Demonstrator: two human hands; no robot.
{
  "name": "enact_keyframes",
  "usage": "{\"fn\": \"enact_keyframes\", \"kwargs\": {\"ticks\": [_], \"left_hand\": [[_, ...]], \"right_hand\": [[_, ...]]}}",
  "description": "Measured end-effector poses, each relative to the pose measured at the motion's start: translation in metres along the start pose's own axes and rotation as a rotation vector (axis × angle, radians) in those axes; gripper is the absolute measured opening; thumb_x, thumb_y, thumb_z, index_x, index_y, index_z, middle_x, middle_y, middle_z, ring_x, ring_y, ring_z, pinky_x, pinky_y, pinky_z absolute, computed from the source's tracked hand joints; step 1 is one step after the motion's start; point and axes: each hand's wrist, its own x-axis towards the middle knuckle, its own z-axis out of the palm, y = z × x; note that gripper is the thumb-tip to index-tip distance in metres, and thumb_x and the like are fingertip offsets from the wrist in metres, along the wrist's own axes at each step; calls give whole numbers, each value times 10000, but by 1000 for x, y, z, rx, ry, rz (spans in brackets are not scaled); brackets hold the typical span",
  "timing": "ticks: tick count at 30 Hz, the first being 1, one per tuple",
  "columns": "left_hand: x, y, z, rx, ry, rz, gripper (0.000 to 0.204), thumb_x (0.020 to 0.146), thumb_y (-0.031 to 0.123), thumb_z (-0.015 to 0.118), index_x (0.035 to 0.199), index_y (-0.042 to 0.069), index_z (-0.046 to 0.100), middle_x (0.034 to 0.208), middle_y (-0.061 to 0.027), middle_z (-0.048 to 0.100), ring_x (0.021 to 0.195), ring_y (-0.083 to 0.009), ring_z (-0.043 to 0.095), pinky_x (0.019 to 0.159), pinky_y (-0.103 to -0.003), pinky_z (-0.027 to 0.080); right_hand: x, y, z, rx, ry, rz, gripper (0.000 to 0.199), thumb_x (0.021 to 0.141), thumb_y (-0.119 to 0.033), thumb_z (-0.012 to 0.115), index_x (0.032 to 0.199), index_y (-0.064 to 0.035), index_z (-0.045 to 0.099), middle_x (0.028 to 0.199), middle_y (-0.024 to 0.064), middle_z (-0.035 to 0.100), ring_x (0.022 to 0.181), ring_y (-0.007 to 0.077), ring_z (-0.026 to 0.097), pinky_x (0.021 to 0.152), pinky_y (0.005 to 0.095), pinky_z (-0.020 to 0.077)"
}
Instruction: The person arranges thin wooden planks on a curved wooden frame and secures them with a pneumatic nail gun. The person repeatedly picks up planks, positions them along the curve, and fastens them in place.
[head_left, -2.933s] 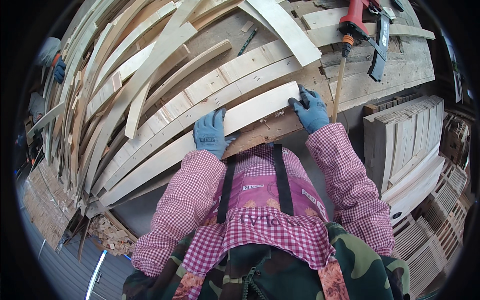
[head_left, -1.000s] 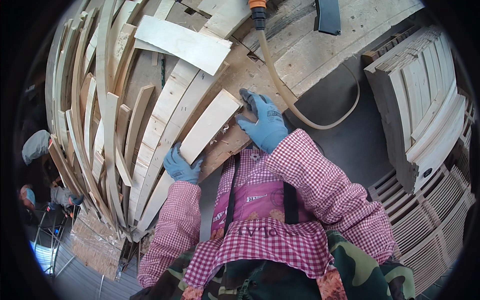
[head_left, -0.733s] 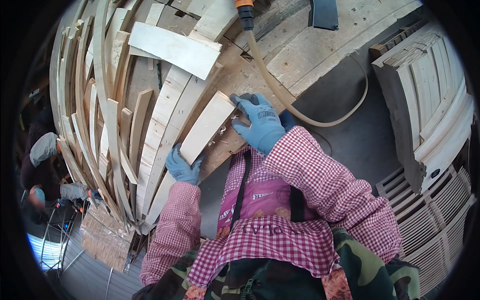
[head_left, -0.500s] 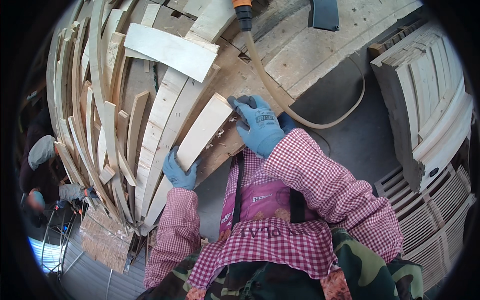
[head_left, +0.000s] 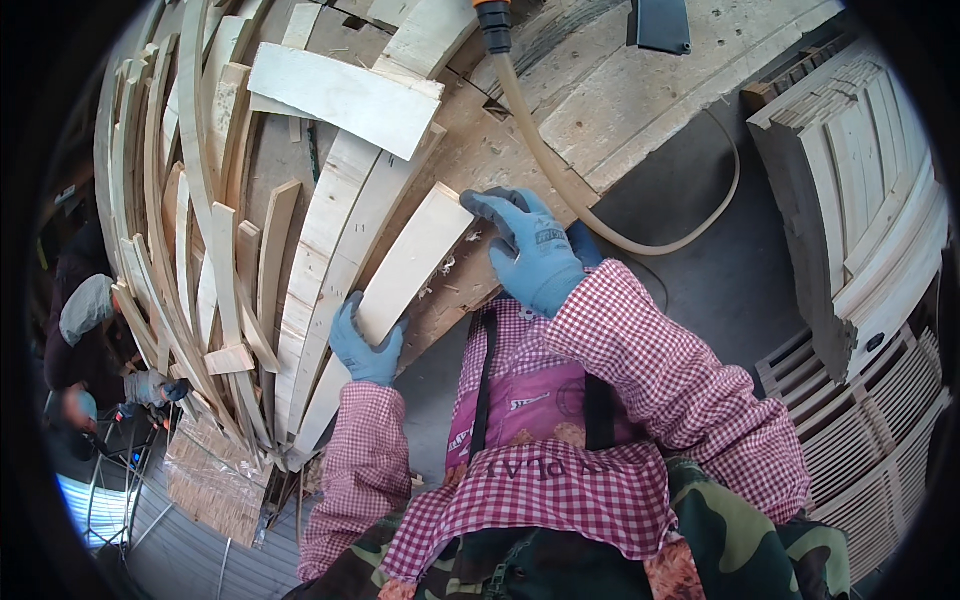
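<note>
A short pale wooden board (head_left: 415, 262) lies slantwise over the bench edge, its broad face up. At its lower end my left hand (head_left: 366, 345), in a blue-grey glove, grips it with fingers on one side and thumb on the other. Gloved alike, my right hand (head_left: 540, 255) is at the board's upper right corner. Its fingertips touch that corner, while the thumb stands apart from the fingers and off the wood. Wood shavings (head_left: 447, 266) lie beside the board's right edge. Just left of it runs a long curved plank (head_left: 345, 245) with pencil ticks.
A wide white board (head_left: 345, 95) lies across the planks. Many curved strips (head_left: 205, 200) fan out at left, where another person's gloved hand (head_left: 150, 387) works. A hose (head_left: 560, 185) hangs over the bench (head_left: 640, 120). Stacked curved timber (head_left: 850, 200) stands at right.
My right hand has shifted slightly right, its thumb now farther from the board. My left hand keeps its grip. At left, a small wood piece among the strips has turned.
</note>
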Motion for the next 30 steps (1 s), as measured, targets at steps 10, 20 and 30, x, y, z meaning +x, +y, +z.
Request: {"fn": "enact_keyframes", "kwargs": {"ticks": [10,20,30], "left_hand": [[4,12,-4,-3,-16,-67,724,577,215,821,1220,104,506,1199,-111,524,1136,-306,477,987,-433,349],[0,0,2,-12,9,-35,765,577,222,840,1245,115,484,1225,-101,516,1152,-296,465,995,-430,344],[11,53,-26,320,-177,-52,897,612,337,830,1353,77,396,1241,-123,509,1131,-302,471,996,-405,351]], "right_hand": [[1,-3,-2,-7,9,21,466,756,-9,556,1209,-120,542,1172,130,527,1087,318,521,952,384,433],[0,-6,-4,-50,-51,36,518,778,-43,582,1286,-111,510,1167,140,489,1078,271,517,949,329,431],[20,-31,2,-134,-95,352,517,793,-419,667,1220,-139,588,1175,109,513,1077,263,521,958,369,427]]}}
